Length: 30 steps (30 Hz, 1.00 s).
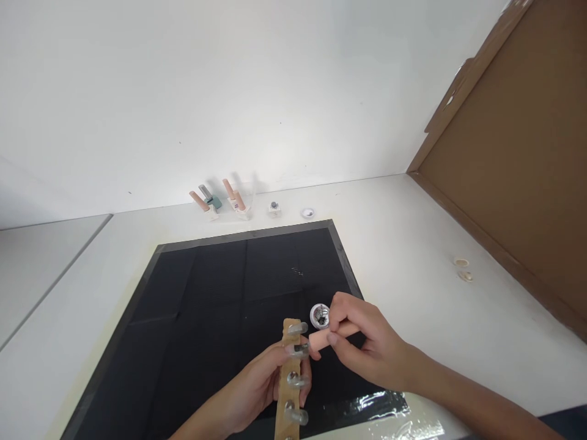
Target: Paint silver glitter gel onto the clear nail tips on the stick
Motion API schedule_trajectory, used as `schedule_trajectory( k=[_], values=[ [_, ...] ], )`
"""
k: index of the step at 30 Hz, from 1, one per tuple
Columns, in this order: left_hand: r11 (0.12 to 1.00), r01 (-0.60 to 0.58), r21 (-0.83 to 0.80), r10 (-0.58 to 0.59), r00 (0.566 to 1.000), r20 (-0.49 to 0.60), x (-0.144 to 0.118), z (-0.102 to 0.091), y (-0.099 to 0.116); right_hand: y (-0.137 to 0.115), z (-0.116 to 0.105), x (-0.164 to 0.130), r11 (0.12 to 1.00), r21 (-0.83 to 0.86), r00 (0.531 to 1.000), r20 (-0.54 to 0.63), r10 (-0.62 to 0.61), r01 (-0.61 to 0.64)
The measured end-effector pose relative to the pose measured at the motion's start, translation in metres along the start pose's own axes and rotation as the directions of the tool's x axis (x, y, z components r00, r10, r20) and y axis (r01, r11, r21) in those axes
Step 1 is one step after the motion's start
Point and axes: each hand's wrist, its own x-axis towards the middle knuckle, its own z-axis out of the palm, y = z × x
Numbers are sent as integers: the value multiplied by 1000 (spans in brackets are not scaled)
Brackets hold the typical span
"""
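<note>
My left hand (257,382) is wrapped around a tan wooden strip (283,388), which carries several clear false nails along its right side. The thumb lies beside one false nail (300,350) that has a dark patch on it. Between the fingertips of my right hand (371,342) is a nail polish brush, held by its long peach cap (320,340). Its tip end is at the dark-patched nail; the bristles are too small to make out clearly. Just behind the cap, a small round pot (320,315) with a shiny silvery inside sits on the black mat (220,305).
Along the wall stand several nail polish bottles (239,201) with peach or grey caps, an uncapped small bottle (274,211) and a round white lid (307,213). Two small cream-coloured round pieces (463,269) lie at right, near a brown cardboard panel (513,159).
</note>
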Motion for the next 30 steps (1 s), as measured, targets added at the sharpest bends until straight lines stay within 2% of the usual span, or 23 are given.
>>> schedule_trajectory(
  k=[4, 9, 17, 20, 26, 30],
  values=[
    [1000, -3, -31, 3, 1000, -9, -1, -1, 0, 4, 0, 0, 1000, -28, 996, -88, -5, 3],
    [999, -6, -31, 6, 1000, -9, -2, -2, -2, 4, -3, 1, 1000, -13, 991, -132, -20, 18],
    [1000, 17, 17, -17, 1000, -10, 1, 3, 3, -2, -2, 1, 997, 61, 999, 10, -51, 51],
    [998, 45, 40, -44, 999, -25, 2, 5, 4, -3, 0, 2, 996, 4, 996, 15, -91, 91],
    [999, 9, -54, -11, 1000, -27, 0, 1, 0, 0, 1, 4, 957, -149, 966, -30, -255, 248],
    [998, 10, -62, -11, 1000, -23, 1, -1, 0, 0, -2, 4, 934, -205, 951, -37, -306, 292]
  ],
)
